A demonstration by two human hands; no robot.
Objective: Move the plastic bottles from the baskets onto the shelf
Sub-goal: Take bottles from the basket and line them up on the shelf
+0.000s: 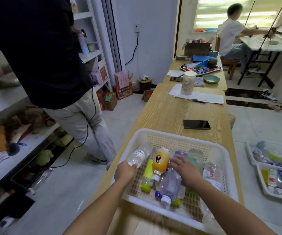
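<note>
In the head view, the left hand [125, 170] has its fingers curled round the cap end of a clear plastic bottle with a white label [139, 155], holding it tilted over the left rim of the white lattice plastic basket [170, 141] on the pale wooden table [170, 112]. The right hand [186, 170] lies with its fingers spread wide on the bottles still in the basket, between an orange plastic bottle [160, 160] and a purple-tinted plastic bottle [170, 184]. The white shelf [4, 99] stands well apart at the left.

Both forearms reach forward, left hand [125, 171] gripping a clear bottle [137, 156], right hand [186, 172] spread palm-down.
</note>
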